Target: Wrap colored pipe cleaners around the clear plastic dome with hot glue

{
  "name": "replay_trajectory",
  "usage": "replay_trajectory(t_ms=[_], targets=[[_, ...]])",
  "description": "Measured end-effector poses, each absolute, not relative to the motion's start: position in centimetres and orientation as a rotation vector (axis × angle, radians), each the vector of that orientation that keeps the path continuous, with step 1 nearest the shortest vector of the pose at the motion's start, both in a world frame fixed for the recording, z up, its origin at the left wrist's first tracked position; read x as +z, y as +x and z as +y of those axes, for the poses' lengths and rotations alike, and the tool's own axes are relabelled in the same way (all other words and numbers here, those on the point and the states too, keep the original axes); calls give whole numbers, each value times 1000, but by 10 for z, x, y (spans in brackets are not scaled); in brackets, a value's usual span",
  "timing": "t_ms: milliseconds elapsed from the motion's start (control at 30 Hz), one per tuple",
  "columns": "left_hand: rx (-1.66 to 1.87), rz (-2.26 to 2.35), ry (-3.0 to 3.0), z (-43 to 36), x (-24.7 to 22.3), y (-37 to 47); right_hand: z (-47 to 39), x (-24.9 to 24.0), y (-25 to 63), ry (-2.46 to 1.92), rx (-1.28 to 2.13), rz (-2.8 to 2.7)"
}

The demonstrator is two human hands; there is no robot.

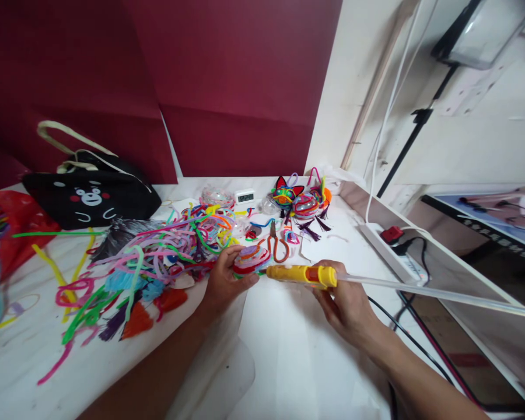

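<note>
Striped disc (250, 259), one: banded in red, white, purple and other colours; located just left of the orange-handled hand tool (274, 238), the landmark for this entry. Scissors or pliers: cannot tell.

Left hand (225, 280): left of the landmark; closed narrowly on the disc's left edge, thumb on the near side.

Right hand (343, 297): nearer the wearer than the landmark and to its right; wrapped around a yellow glue gun (301, 275), with a long translucent glue stick (420, 293) reaching out of its rear.

Step in hand, as judged: gluing at the disc's right edge, where the gun's front end points. Contact of nozzle and disc: cannot tell. Next move, as judged: calls for a steady disc, the nozzle kept on the rim and fingertips clear of hot glue.

Containers:
- Red plastic bag (30, 219), far left of the landmark; multicoloured fuzzy strips at its mouth.
- Black bag (91, 198) with a bear motif, left of and beyond the landmark; contents hidden.
- Clear wrapping (216, 197), beyond the landmark and to its left; coloured strands within.
</note>
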State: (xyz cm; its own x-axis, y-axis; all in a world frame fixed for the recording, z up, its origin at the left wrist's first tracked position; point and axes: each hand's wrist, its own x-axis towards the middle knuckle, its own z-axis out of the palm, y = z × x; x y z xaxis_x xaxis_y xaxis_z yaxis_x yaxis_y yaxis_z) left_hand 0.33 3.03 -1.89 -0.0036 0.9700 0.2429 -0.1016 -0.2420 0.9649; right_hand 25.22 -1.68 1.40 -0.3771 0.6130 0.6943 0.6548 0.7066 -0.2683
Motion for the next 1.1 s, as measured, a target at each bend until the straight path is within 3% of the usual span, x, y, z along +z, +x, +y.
replay_trajectory(t_ms=[467,1100], targets=[[1478,990,1337,36,-35,1,-16,12,256,-1027,-69,-2073],[1437,1008,1307,31,-21,3,-17,15,253,-981,-115,-2080]])
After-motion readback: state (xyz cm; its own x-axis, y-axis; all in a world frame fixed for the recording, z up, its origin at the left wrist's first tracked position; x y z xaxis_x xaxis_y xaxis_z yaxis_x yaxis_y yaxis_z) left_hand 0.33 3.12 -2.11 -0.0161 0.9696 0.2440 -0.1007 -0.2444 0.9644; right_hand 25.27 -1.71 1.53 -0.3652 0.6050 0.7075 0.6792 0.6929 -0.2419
